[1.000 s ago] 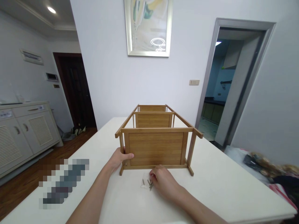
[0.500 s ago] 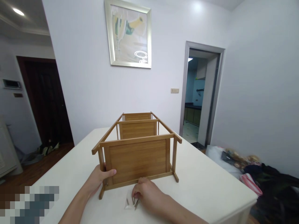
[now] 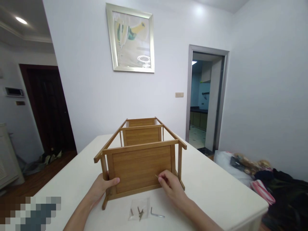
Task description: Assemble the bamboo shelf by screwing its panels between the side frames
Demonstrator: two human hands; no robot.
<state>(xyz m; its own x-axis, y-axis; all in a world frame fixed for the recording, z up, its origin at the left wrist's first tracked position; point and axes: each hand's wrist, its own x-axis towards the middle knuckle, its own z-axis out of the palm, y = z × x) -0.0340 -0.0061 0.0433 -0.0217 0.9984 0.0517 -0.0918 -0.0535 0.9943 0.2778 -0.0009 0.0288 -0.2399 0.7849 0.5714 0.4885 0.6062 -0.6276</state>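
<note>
A wooden shelf rack (image 3: 141, 162) lies on its side, its nearest panel facing me. My left hand (image 3: 99, 187) is closed around the left upright near its lower corner, thumb pressed on the panel's face. In a pinch, my right hand (image 3: 173, 186) has a small screw (image 3: 156, 175) before the lower right of that panel; only its thin end shows. Below the rack rests a clear plastic bag (image 3: 146, 202) with several screws (image 3: 140, 213) on or in it. Right of the bag lies an L-shaped hex key (image 3: 157, 215).
The rack stands on a white table (image 3: 207, 189), whose right edge runs toward a pile of clothes and bags (image 3: 250, 170). A blurred-out object (image 3: 39, 215) sits at the lower left. Behind are a wall with a framed picture (image 3: 131, 41) and a doorway (image 3: 199, 102).
My right hand has lifted from the screws and moved up and right with one screw, uncovering the bag and hex key. My left hand keeps its hold. The view has swung right.
</note>
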